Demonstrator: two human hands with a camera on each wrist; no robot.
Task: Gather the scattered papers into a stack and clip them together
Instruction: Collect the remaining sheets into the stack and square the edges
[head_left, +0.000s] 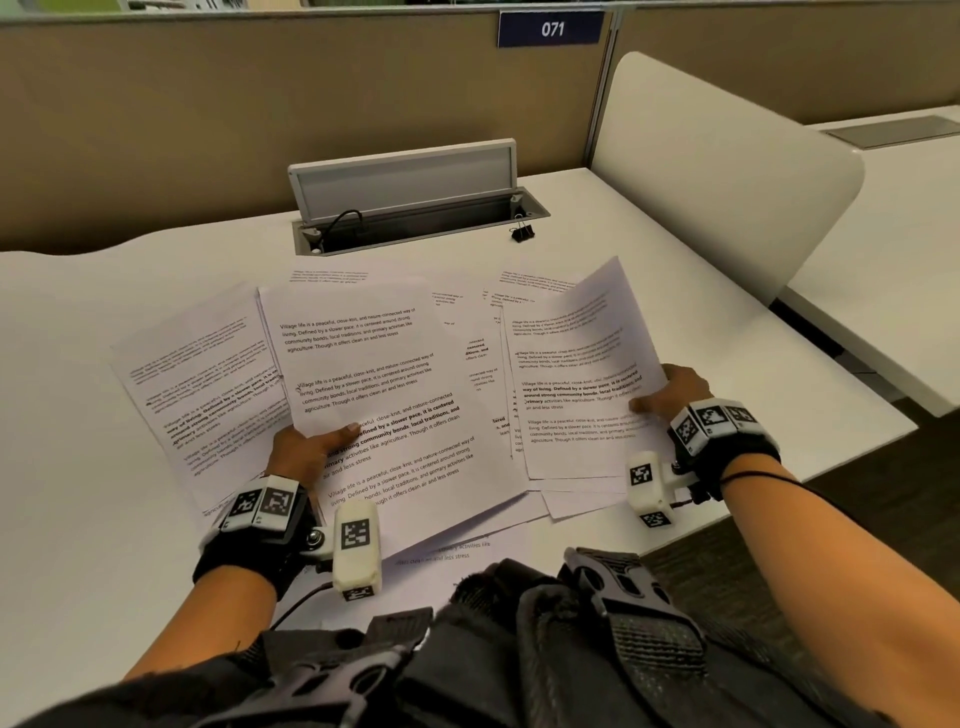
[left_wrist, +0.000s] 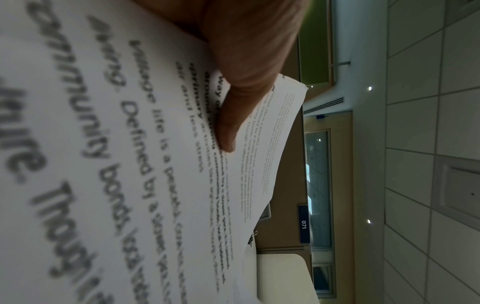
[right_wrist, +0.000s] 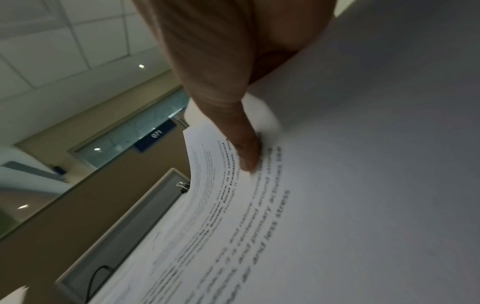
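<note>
Printed papers (head_left: 218, 384) lie spread and overlapping on the white desk (head_left: 78, 322). The left hand (head_left: 306, 449) pinches a sheet (head_left: 374, 384) at its left edge, thumb (left_wrist: 233, 115) on top, and lifts it above the others. The right hand (head_left: 672, 392) pinches another sheet (head_left: 576, 374) at its right edge, thumb (right_wrist: 246, 152) on the print, the page curving upward. A black binder clip (head_left: 522, 232) stands further back, apart from the papers, just beside the open cable tray (head_left: 415, 223).
</note>
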